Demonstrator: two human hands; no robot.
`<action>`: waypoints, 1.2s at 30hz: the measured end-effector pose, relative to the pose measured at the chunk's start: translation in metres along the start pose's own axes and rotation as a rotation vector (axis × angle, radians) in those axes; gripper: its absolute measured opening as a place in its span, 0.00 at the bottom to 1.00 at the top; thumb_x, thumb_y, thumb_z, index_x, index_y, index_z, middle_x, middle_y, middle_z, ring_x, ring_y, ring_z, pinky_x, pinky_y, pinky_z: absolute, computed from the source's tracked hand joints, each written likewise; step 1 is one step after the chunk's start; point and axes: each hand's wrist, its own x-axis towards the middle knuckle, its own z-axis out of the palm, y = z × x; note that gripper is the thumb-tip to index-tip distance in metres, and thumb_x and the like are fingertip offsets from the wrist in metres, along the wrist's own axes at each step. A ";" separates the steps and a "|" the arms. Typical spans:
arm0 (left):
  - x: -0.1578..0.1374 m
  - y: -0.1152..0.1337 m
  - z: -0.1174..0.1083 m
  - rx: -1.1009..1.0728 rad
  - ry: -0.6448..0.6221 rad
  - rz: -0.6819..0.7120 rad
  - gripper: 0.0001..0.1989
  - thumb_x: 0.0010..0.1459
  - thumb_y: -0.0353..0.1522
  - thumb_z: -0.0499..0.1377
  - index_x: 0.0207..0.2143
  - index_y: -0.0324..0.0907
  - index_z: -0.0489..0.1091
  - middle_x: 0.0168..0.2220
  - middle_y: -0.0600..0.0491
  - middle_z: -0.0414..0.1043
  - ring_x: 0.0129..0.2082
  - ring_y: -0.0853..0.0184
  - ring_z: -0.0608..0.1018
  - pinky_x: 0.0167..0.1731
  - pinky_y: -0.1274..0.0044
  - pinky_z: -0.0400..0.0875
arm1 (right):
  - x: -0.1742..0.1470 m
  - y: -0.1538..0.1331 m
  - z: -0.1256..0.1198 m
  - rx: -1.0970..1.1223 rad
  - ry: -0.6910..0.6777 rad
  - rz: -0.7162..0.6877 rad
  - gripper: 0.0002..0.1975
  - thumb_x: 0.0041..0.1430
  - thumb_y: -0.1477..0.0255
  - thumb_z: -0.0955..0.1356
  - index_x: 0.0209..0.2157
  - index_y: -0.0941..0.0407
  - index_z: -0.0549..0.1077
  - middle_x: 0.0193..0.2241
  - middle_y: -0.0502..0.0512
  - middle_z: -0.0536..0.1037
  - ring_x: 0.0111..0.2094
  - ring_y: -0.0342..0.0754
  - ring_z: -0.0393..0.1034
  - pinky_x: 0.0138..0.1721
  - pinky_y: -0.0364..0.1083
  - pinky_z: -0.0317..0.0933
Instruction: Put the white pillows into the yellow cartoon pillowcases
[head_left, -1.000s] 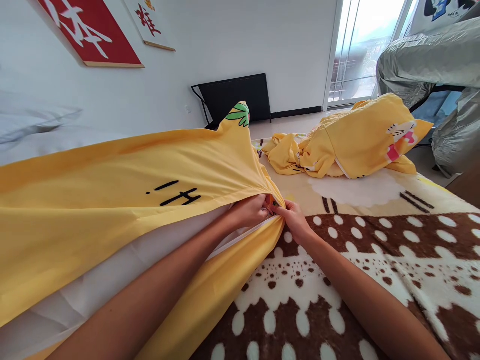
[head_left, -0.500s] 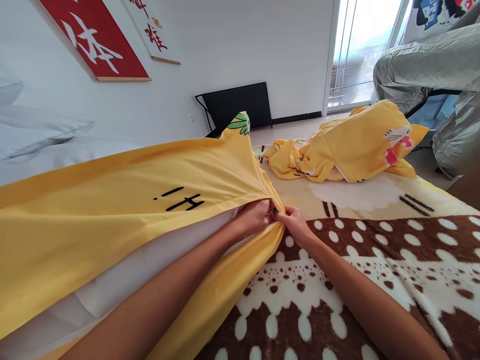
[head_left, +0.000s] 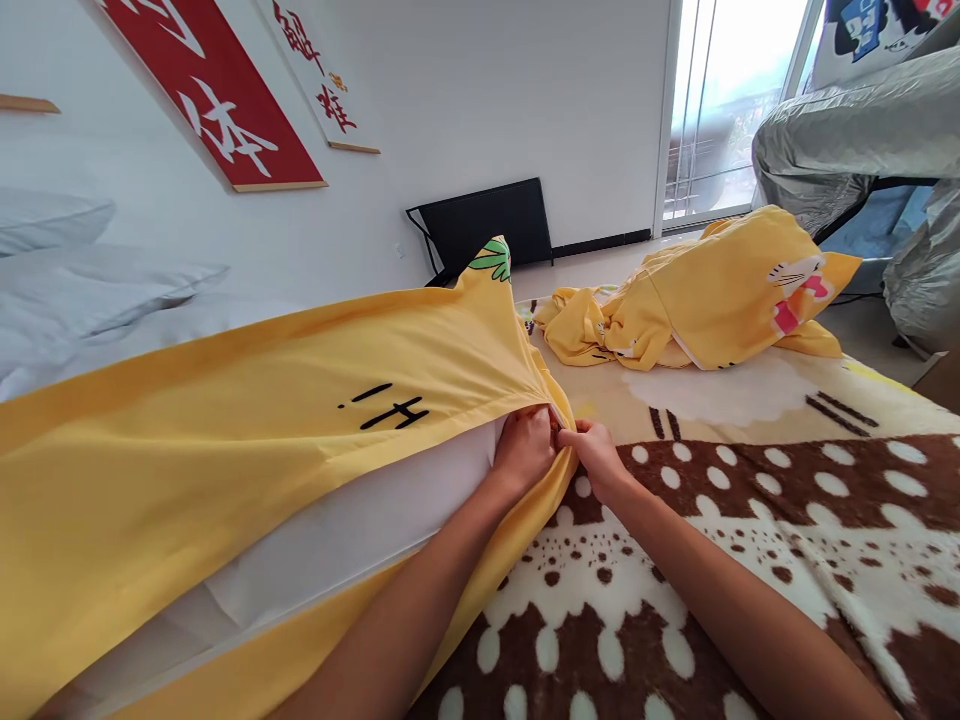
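A yellow duvet cover (head_left: 285, 390) with a black "Hi" print lies across the left of the bed, its long opening spread. White duvet (head_left: 360, 510) shows inside that opening. At the right end of the slit, my left hand (head_left: 527, 445) is closed just inside the cover, its fingertips partly hidden by the fabric edge. Close beside it, my right hand (head_left: 596, 452) pinches the gathered yellow edge from outside, thumb and forefinger together. The cloth puckers in folds around both hands.
A brown and white patterned blanket (head_left: 720, 560) covers the bed. Crumpled yellow bedding (head_left: 720, 300) lies on its far right. White pillows (head_left: 112, 290) are at left. A black panel (head_left: 487, 222) leans against the wall, and a silver-covered object (head_left: 855, 130) stands beyond the bed at right.
The view has shifted slightly, so most things sit a little lower and further right. My left hand has tilted more upright; both hands remain at the opening's end.
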 end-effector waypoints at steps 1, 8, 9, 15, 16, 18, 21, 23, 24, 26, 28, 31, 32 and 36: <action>-0.001 0.000 0.002 0.008 0.006 -0.014 0.07 0.53 0.28 0.51 0.34 0.39 0.66 0.33 0.45 0.76 0.40 0.56 0.76 0.46 0.67 0.66 | 0.000 0.000 -0.001 0.003 -0.031 0.008 0.08 0.32 0.72 0.65 0.22 0.58 0.70 0.18 0.48 0.69 0.23 0.42 0.59 0.25 0.42 0.51; -0.008 0.004 0.014 0.047 0.085 -0.062 0.08 0.56 0.27 0.49 0.37 0.38 0.66 0.36 0.43 0.76 0.42 0.57 0.77 0.47 0.68 0.65 | 0.004 -0.001 -0.012 -0.041 -0.263 -0.024 0.10 0.34 0.74 0.64 0.24 0.59 0.72 0.20 0.48 0.70 0.26 0.43 0.61 0.28 0.42 0.52; -0.008 0.006 0.015 0.057 0.092 -0.062 0.08 0.56 0.27 0.49 0.37 0.38 0.67 0.36 0.42 0.76 0.42 0.57 0.76 0.47 0.67 0.65 | 0.004 -0.002 -0.014 -0.061 -0.285 -0.027 0.10 0.34 0.74 0.64 0.24 0.59 0.72 0.20 0.47 0.70 0.26 0.42 0.60 0.28 0.41 0.52; -0.017 0.019 0.025 0.134 0.146 -0.076 0.10 0.56 0.26 0.50 0.40 0.36 0.67 0.40 0.41 0.74 0.45 0.56 0.75 0.49 0.66 0.64 | 0.002 -0.011 -0.026 -0.156 -0.420 -0.038 0.08 0.36 0.78 0.64 0.24 0.58 0.72 0.20 0.45 0.68 0.28 0.42 0.60 0.31 0.41 0.53; -0.018 0.020 0.027 0.143 0.153 -0.073 0.11 0.56 0.25 0.50 0.41 0.35 0.67 0.40 0.41 0.74 0.45 0.56 0.75 0.49 0.66 0.64 | 0.001 -0.014 -0.028 -0.167 -0.433 -0.032 0.09 0.36 0.78 0.65 0.24 0.58 0.73 0.20 0.45 0.69 0.28 0.42 0.61 0.32 0.41 0.54; -0.020 0.022 0.031 0.159 0.166 -0.064 0.14 0.56 0.23 0.49 0.44 0.34 0.66 0.42 0.40 0.73 0.46 0.56 0.75 0.49 0.66 0.65 | 0.002 -0.020 -0.031 -0.183 -0.468 -0.007 0.10 0.36 0.78 0.65 0.25 0.59 0.74 0.22 0.46 0.70 0.29 0.42 0.61 0.33 0.41 0.55; -0.021 0.021 0.035 0.170 0.186 -0.056 0.15 0.57 0.23 0.48 0.45 0.34 0.66 0.42 0.39 0.73 0.44 0.55 0.75 0.47 0.65 0.66 | 0.007 -0.024 -0.035 -0.138 -0.539 0.041 0.10 0.36 0.77 0.65 0.25 0.58 0.74 0.22 0.48 0.72 0.28 0.43 0.63 0.32 0.42 0.56; -0.021 0.019 0.036 0.168 0.196 -0.050 0.14 0.57 0.23 0.48 0.45 0.34 0.66 0.41 0.38 0.73 0.44 0.55 0.76 0.46 0.65 0.67 | 0.014 -0.020 -0.038 -0.074 -0.503 0.074 0.09 0.34 0.76 0.64 0.22 0.58 0.74 0.21 0.49 0.72 0.27 0.43 0.64 0.32 0.43 0.58; -0.021 0.019 0.036 0.165 0.199 -0.046 0.15 0.56 0.22 0.48 0.45 0.34 0.66 0.41 0.38 0.73 0.44 0.55 0.76 0.46 0.65 0.67 | 0.017 -0.017 -0.039 -0.050 -0.457 0.088 0.08 0.34 0.75 0.64 0.21 0.58 0.74 0.21 0.50 0.72 0.26 0.44 0.64 0.32 0.44 0.59; -0.021 0.017 0.037 0.156 0.200 -0.034 0.16 0.55 0.21 0.48 0.45 0.33 0.66 0.42 0.38 0.73 0.44 0.55 0.75 0.47 0.66 0.67 | 0.022 -0.009 -0.039 -0.033 -0.357 0.099 0.07 0.34 0.74 0.65 0.20 0.57 0.74 0.19 0.50 0.72 0.23 0.43 0.64 0.32 0.45 0.60; -0.021 0.017 0.038 0.148 0.200 -0.024 0.17 0.54 0.21 0.48 0.46 0.33 0.65 0.43 0.38 0.73 0.46 0.55 0.75 0.48 0.66 0.66 | 0.025 -0.001 -0.039 -0.042 -0.303 0.085 0.06 0.36 0.74 0.68 0.22 0.57 0.74 0.20 0.49 0.73 0.23 0.41 0.63 0.33 0.44 0.60; -0.021 0.017 0.039 0.139 0.201 -0.018 0.16 0.55 0.22 0.48 0.46 0.33 0.65 0.44 0.37 0.72 0.46 0.55 0.75 0.48 0.65 0.66 | 0.025 0.006 -0.038 -0.054 -0.284 0.051 0.08 0.37 0.73 0.71 0.26 0.57 0.76 0.22 0.48 0.74 0.24 0.41 0.63 0.32 0.43 0.59; -0.020 0.017 0.040 0.136 0.202 -0.017 0.16 0.56 0.22 0.48 0.46 0.33 0.65 0.44 0.38 0.73 0.46 0.55 0.75 0.48 0.65 0.66 | 0.025 0.007 -0.039 -0.057 -0.297 0.043 0.09 0.37 0.72 0.72 0.27 0.57 0.76 0.23 0.48 0.75 0.25 0.41 0.64 0.33 0.43 0.59; -0.019 0.017 0.040 0.116 0.216 -0.016 0.17 0.55 0.22 0.48 0.47 0.33 0.65 0.44 0.38 0.73 0.47 0.54 0.74 0.49 0.65 0.65 | 0.026 0.007 -0.043 -0.045 -0.424 0.033 0.14 0.40 0.67 0.74 0.32 0.57 0.77 0.28 0.49 0.77 0.29 0.42 0.65 0.38 0.43 0.59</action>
